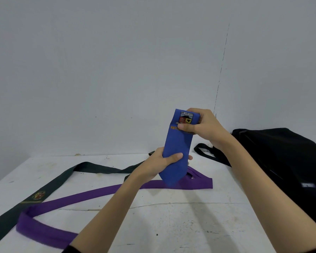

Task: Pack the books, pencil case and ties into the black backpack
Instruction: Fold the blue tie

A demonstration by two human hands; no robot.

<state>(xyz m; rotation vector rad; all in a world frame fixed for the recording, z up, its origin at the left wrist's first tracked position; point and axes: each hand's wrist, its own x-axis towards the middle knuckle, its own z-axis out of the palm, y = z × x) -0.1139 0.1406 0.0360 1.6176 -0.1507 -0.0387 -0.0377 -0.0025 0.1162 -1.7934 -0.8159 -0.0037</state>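
Head view: I see both of my hands up in the middle of the frame, holding a folded blue tie (177, 148) above the white surface (153, 221). My right hand (202, 125) pinches the tie's upper end, thumb across the front just under the embroidered crest, with the other fingers curled behind the cloth. My left hand (161, 161) grips the tie lower down, thumb on the front and fingers wrapped round the back. The tie stands roughly upright, tilted a little, its pointed tip hanging down at centre frame just over the purple tie (98, 195); I can't tell whether the tip touches it.

The purple tie lies flat on the surface, running from the lower left of the frame up to the centre right, doubled back at each end. A dark green tie (49, 187) with a crest lies to its left, running from the lower left edge up toward the centre, where it passes behind my left hand. The two ties overlap at the lower left.

The black backpack (281, 157) sits on the surface at the right edge of the frame, its strap loop (206, 152) lying toward centre, behind my right forearm. Behind everything is a plain grey wall (117, 61).
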